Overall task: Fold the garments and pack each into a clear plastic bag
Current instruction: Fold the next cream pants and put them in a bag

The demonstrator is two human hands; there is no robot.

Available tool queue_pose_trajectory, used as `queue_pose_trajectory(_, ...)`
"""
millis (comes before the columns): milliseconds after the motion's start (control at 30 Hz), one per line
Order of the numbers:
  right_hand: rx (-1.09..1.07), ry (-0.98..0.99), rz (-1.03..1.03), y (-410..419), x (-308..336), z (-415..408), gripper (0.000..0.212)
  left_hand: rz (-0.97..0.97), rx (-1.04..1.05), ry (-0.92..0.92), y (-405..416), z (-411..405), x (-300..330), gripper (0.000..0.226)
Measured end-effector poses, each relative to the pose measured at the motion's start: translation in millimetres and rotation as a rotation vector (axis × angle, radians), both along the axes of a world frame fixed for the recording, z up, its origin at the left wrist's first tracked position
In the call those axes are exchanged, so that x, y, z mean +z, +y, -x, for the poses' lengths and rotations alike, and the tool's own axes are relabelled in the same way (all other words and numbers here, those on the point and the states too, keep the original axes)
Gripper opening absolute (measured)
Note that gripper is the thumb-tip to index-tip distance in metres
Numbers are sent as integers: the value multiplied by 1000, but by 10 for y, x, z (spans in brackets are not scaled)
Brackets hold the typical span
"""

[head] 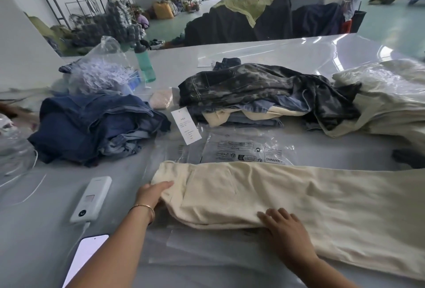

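Observation:
Cream trousers (264, 193) lie flat across the near table, waist to the left and legs running off to the right. My left hand (153, 192) holds the waist end, fingers on top of the cloth and the thumb hidden beneath. My right hand (281, 225) rests flat, fingers spread, on the near edge of the trousers. A clear plastic bag (243, 149) with printed warning text lies flat just behind the trousers. More clear plastic (202, 246) lies under them near me.
A blue denim heap (96, 126) sits at left, a camouflage and denim pile (264, 94) behind the bag, cream garments in plastic (391, 103) at right. A white power bank (92, 198), a phone (87, 255), a green bottle (145, 62) and a bag of tags (101, 73) stand left.

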State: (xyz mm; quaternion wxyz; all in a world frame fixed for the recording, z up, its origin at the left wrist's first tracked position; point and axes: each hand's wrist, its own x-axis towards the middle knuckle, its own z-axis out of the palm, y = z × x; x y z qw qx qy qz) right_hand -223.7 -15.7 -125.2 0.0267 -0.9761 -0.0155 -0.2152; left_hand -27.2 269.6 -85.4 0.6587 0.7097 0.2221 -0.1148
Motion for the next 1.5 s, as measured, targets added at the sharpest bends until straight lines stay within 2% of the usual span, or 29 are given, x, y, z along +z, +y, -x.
queue_pose_trajectory(33, -17, -52, -9, -13, 69, -11, 23, 63, 22, -52, -13, -32, 97, 27)
queue_pose_trajectory(100, -10, -162, -46, -24, 217, -6, 25, 150, 87, -171, 52, -116, 278, 22)
queue_pose_trajectory(167, 69, -199, -41, 41, 328, 10, 21, 55, 148, -283, 193, -161, 371, 20)
queue_pose_trajectory(267, 221, -104, 27, 268, 314, 34, 16, -397, 134, -287, 382, -143, 293, 24)
queue_pose_trajectory(400, 335, 87, 65, 488, 101, 58, 27, -936, -121, -94, 394, 108, 43, 64)
queue_pose_trajectory(467, 371, 99, 41, 534, 26, 55, 27, -1211, -298, -301, 282, 301, -48, 64)
queue_pose_trajectory(500, 380, 95, 39, 554, 15, 53, 23, -1237, -421, -482, 186, 417, -91, 57)
queue_pose_trajectory(567, 386, 39, 40, 583, 3, 35, 11, -1160, -606, -786, -34, 628, -175, 36)
queue_pose_trajectory(600, 381, 13, 14, 578, 20, 26, 7, -1121, -661, -850, -123, 722, -229, 29)
queue_pose_trajectory(667, 377, 29, -39, 557, 56, 34, 11, -1077, -760, -780, -252, 859, -337, 30)
queue_pose_trajectory(767, 401, 204, -51, 532, 15, 97, 22, -1257, -844, -587, -277, 1047, -538, 52)
queue_pose_trajectory(833, 319, 318, -222, 500, 23, 101, 34, -1255, -895, -577, -263, 1127, -574, 59)
queue_pose_trajectory(867, 272, 283, -261, 461, 20, 81, 38, -1260, -892, -590, -273, 1144, -553, 60)
queue_pose_trajectory(933, 148, 140, -255, 337, 50, -9, 32, -1297, -862, -606, -304, 1100, -502, 59)
queue_pose_trajectory(1000, -31, 104, -228, 112, 117, -160, 10, -1258, -837, -581, -398, 1031, -398, 58)
queue_pose_trajectory(1067, -198, 232, -197, -205, 132, -347, 40, -1249, -855, -561, -586, 992, -314, 61)
queue_pose_trajectory(1133, -273, 356, -177, -491, 134, -529, 50, -1214, -862, -667, -832, 941, -301, 62)
queue_pose_trajectory(1267, -212, 496, -289, -685, 158, -888, 46, -1285, -925, -720, -1219, 950, -291, 62)
queue_pose_trajectory(1367, -256, 592, -369, -605, 162, -1090, 33, -1249, -1065, -586, -1265, 1109, -388, 64)
queue_pose_trajectory(1433, -274, 627, -415, -532, 150, -1182, 20, -1235, -1064, -563, -1219, 1138, -513, 63)
queue_pose_trajectory(1500, -252, 635, -510, -513, 174, -1243, 21, -1241, -1051, -569, -1199, 1123, -569, 63)
